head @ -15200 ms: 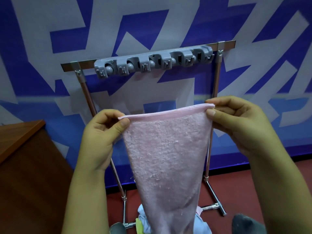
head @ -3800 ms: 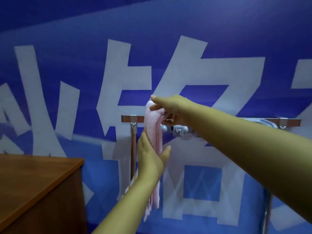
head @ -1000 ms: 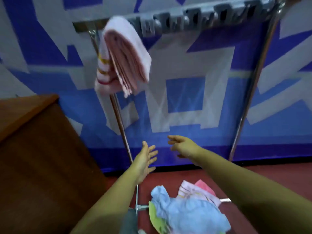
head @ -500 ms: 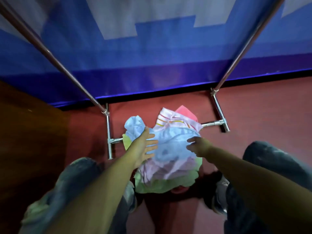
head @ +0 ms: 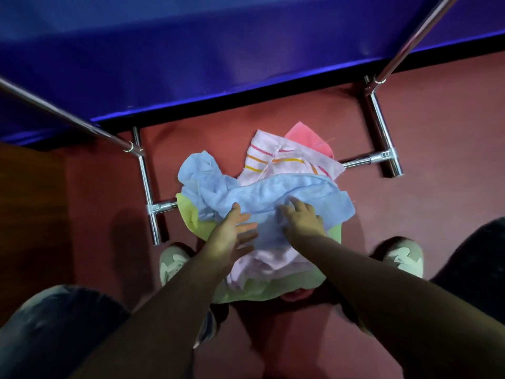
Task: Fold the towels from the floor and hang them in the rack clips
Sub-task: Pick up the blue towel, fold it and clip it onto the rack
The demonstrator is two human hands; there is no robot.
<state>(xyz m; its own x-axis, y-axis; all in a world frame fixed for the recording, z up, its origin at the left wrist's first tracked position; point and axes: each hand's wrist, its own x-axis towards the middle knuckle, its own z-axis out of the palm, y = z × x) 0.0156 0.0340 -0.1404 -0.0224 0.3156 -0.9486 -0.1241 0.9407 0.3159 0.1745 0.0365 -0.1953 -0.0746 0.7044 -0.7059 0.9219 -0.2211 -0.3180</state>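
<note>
The light blue towel (head: 262,195) lies on top of the towel pile on the red floor (head: 410,203) (between the rack feet). The left hand (head: 232,233) rests on it with spread fingers; the right hand (head: 303,220) presses it, fingers bent.

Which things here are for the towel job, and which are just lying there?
For the job: blue towel, striped towel, pink towel, green towel, rack base, left hand, right hand.

Just there: wooden cabinet, blue wall.

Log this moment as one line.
phase: picking next towel | left hand: open over blue towel | right hand: touching it
</note>
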